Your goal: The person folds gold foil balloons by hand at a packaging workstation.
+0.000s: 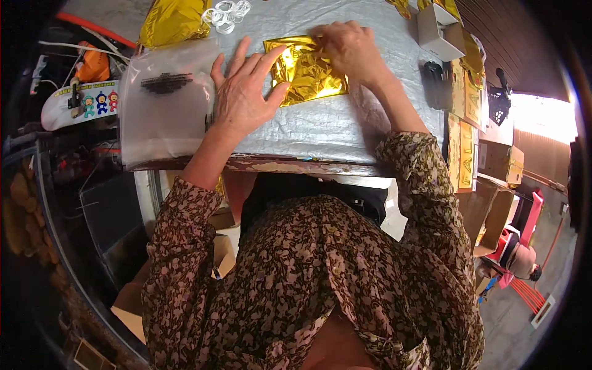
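Note:
A shiny gold foil sheet [311,74], folded into a rough square with a crinkled surface, lies on the silver-grey covered table. Spread out at its left edge is my left hand [243,95], with thumb and forefinger touching the foil and the other fingers resting toward the table. Over the foil's upper right corner, my right hand [351,50] is bent with its knuckles up. Motion blurs its fingertips, so whether they pinch the foil cannot be made out. Left of my left hand lies a stack of clear plastic bags [169,111] with dark print.
At the far left are more gold foil [176,23] and a pile of white rings [226,15]. A small white box [439,32] and a black object [433,77] line the right side, beside yellow cartons [464,148]. The table's front edge [296,166] is worn.

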